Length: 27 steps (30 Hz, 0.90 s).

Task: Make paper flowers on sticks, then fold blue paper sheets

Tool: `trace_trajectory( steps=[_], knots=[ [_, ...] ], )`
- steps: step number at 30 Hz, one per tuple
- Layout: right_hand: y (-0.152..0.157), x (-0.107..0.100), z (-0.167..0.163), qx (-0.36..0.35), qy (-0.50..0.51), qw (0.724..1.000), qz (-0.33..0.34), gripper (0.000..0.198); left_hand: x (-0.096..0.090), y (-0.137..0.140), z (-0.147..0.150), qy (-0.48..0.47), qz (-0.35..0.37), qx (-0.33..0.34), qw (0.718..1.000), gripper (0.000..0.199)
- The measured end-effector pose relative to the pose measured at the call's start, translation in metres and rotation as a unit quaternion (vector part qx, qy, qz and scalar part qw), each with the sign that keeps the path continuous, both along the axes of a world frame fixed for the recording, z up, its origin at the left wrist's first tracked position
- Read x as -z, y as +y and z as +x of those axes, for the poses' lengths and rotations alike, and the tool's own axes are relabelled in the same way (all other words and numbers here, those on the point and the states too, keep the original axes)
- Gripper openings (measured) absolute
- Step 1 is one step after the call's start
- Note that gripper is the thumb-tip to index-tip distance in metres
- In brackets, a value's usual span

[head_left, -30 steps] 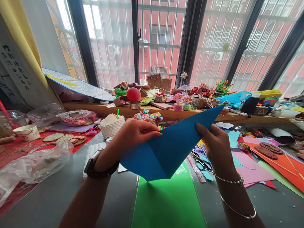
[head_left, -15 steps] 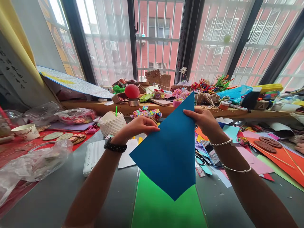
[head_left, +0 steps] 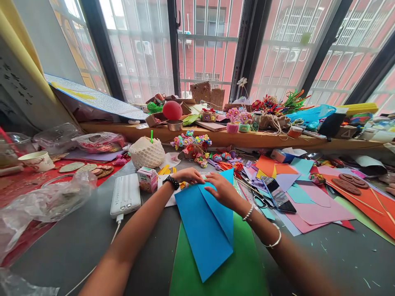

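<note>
A blue sheet of paper [head_left: 203, 230] lies slanted over a green board [head_left: 243, 263], with a folded flap along its right side. At the paper's top edge, my left hand [head_left: 191, 176] is closed, its fingers pinching the edge. My right hand [head_left: 224, 190] is just beside it, fingers stretched out over the top of the flap and thumb apart. The fingertips of both hands nearly meet. Part of the top edge is hidden beneath them.
Left of the board are a white power bank [head_left: 125, 195] with a cable and a small pink carton [head_left: 147, 179]. To the right lie scissors [head_left: 260, 201], a phone [head_left: 277, 193] and coloured paper scraps [head_left: 321, 203]. A foam-netted coconut [head_left: 147, 152] stands behind.
The blue paper has come down from in front of me onto the green board, and a fold line now shows on it. Both hands have lowered; my right hand moved left toward my left.
</note>
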State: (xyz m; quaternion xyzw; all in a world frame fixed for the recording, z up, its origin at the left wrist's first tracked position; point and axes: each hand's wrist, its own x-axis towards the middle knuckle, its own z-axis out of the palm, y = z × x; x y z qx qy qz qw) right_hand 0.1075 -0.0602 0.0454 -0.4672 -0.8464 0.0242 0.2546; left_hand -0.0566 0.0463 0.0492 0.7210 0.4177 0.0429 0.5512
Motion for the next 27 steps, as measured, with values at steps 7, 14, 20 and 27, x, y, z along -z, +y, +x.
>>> trace_trajectory(
  steps=[7,14,20,27],
  knots=[
    [0.009,0.034,-0.014,0.027,-0.076,0.996,-0.04,0.039,0.005,0.0,0.003,0.039,0.002,0.013,0.999,0.048],
    [0.003,0.054,-0.001,0.059,-0.074,0.99,-0.104,0.051,0.007,0.0,0.004,0.074,0.038,-0.001,0.997,0.049],
    [-0.006,0.061,0.013,0.075,-0.087,0.988,-0.106,0.059,0.009,0.002,0.004,0.087,0.044,-0.008,0.995,0.05],
    [-0.023,0.063,0.03,0.106,-0.1,0.982,-0.119,0.07,0.018,0.011,0.0,0.101,0.062,0.017,0.993,0.05]
  ],
)
